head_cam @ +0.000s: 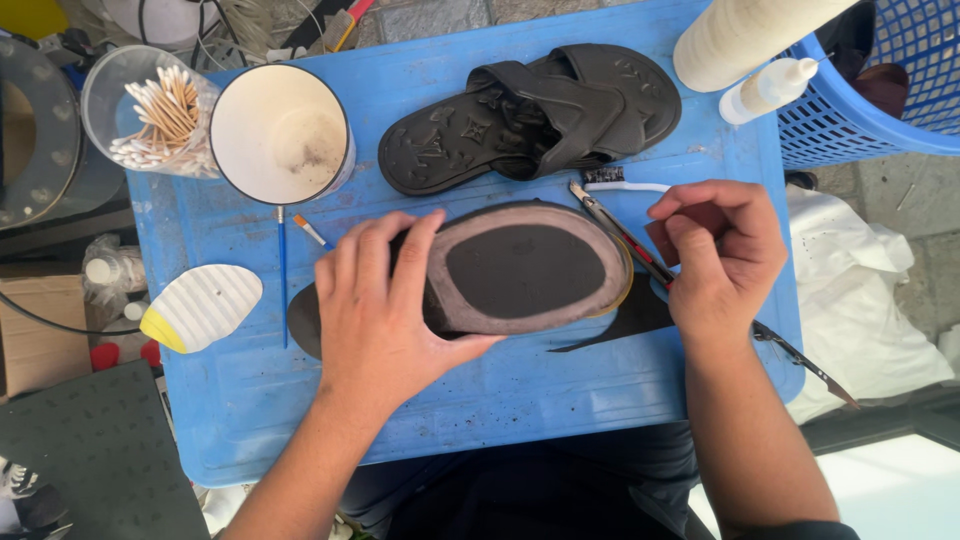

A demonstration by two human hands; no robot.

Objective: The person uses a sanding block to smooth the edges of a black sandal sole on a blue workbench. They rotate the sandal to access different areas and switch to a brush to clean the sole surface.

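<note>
1. Two hands are at work on one upturned shoe (520, 270), which lies sole-up in the middle of the blue table (620, 385), just in front of the black sandal (530, 115).
2. My left hand (375, 315) is spread over the heel end of the shoe, fingers on top and thumb tucked under the near edge, pressing it flat against the table.
3. My right hand (720, 255) is closed around a small dark reddish block (665, 240) at the toe end, fingertips curled in tight, right beside the shoe's rim.
4. Long thin scissors (640, 250) lie under that hand, their blades running off the table's right edge; a white-handled brush (620, 182) sits just above.
5. Risk, as I judge it: the sole patch (520, 270) has a yellowish edge showing at the toe, so a slack left-hand hold could let the shoe skid and the rim lift.
6. My right wrist rests over the scissors, so a careless pull could knock them off the edge or nick me.
7. The white cup (280, 135) and the tub of cotton swabs (155, 110) stand near my left arm's reach; a wide elbow could tip them.
8. The ribbed white-and-yellow sole piece (200, 305) lies well apart to the left.
</note>
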